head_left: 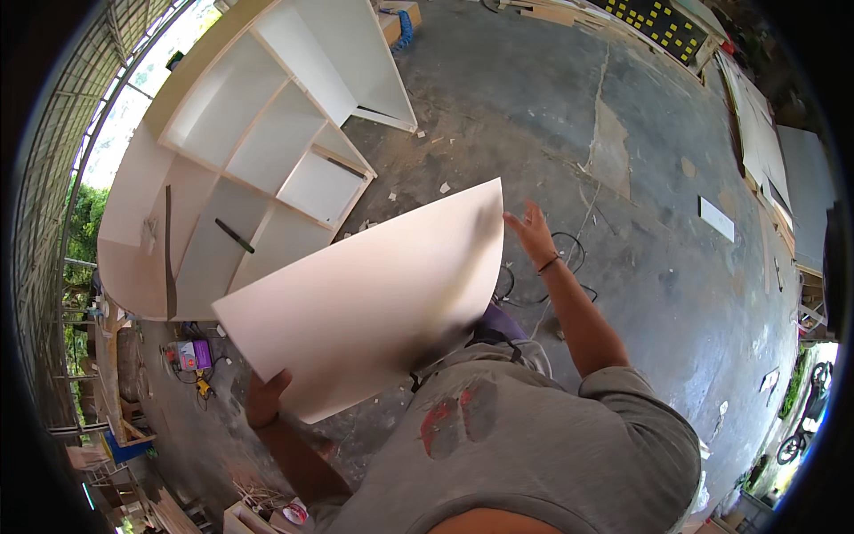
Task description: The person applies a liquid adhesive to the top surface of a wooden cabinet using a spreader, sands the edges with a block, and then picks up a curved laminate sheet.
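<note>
A large pale sheet panel [382, 294] is held tilted in front of my body, its upper right edge slightly curved. My left hand [266, 398] grips its lower left edge, with the fingers partly hidden behind the sheet. Beside the right edge is my right hand [534, 236], fingers spread, one fingertip at or very near the edge; whether it touches I cannot tell. Beyond the panel stands a white cabinet [276, 133] with several open compartments. A dark strip-like tool [234, 236] lies on it, and a long thin dark strip [169, 249] is further left.
A purple and grey box-like device [190, 355] with cords sits on the floor at left. Black cable [569, 254] loops across the concrete floor [658, 294] by my right arm. A small white board [716, 219] lies at right; larger sheets [752, 133] are along the right side.
</note>
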Tool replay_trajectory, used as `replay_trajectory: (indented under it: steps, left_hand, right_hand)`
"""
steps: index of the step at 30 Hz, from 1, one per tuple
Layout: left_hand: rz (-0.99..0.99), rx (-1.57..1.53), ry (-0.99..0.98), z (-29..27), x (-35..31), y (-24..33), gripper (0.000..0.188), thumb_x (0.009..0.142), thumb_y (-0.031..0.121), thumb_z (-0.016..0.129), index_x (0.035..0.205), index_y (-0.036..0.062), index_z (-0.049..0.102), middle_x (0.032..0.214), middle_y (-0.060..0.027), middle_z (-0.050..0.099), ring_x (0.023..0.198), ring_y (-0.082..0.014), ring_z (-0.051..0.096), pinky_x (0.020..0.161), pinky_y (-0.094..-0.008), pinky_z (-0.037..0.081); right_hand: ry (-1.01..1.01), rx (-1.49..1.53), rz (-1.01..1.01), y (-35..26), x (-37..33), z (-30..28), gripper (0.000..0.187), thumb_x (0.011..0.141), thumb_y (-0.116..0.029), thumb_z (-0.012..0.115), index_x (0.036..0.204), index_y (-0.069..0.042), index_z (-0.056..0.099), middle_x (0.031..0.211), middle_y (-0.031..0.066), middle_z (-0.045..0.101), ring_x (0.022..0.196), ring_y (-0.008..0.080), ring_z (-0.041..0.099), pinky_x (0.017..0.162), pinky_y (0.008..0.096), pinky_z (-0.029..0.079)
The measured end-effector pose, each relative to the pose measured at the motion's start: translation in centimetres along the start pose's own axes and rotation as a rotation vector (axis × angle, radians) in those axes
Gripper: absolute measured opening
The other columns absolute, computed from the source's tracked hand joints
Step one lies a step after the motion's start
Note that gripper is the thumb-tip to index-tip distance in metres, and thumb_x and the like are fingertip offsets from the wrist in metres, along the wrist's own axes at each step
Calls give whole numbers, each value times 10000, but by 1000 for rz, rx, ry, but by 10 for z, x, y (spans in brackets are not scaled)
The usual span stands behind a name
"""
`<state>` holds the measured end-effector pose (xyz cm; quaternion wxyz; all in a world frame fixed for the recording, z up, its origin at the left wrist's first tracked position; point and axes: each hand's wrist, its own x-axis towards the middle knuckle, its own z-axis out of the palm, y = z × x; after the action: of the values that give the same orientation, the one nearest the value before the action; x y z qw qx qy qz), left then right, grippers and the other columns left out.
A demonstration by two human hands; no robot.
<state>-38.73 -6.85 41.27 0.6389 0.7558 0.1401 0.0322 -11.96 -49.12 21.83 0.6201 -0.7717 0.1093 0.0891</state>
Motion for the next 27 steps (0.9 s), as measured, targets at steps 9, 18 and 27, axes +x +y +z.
replay_trajectory:
  steps: [9, 18, 27]
  left_hand:
    - [37, -95, 290, 10, 30, 76, 619, 749, 226, 706, 1234, -34, 422, 1178, -97, 514, 1072, -218, 498, 894, -360, 402]
    - [262, -242, 363, 10, 50, 79, 635, 763, 225, 696, 1269, 1, 386, 1208, -104, 502, 1093, -246, 499, 914, -396, 400]
    - [278, -238, 351, 32, 83, 97, 612, 760, 226, 690, 1247, -19, 412, 1188, -112, 523, 1090, -253, 507, 928, -390, 393]
  right_hand:
    - [-535, 592, 29, -69, 114, -11, 476, 845, -289, 607, 1184, 18, 473, 1046, 58, 589, 953, 125, 528, 816, 264, 414]
    - [-513, 577, -289, -172, 132, -56, 342, 844, -204, 612, 1103, 11, 551, 1001, 63, 626, 902, 129, 568, 805, 267, 436]
    - [-504, 566, -337, -182, 130, -93, 368, 868, -191, 578, 1168, 8, 501, 1056, 54, 597, 964, 118, 542, 845, 260, 409]
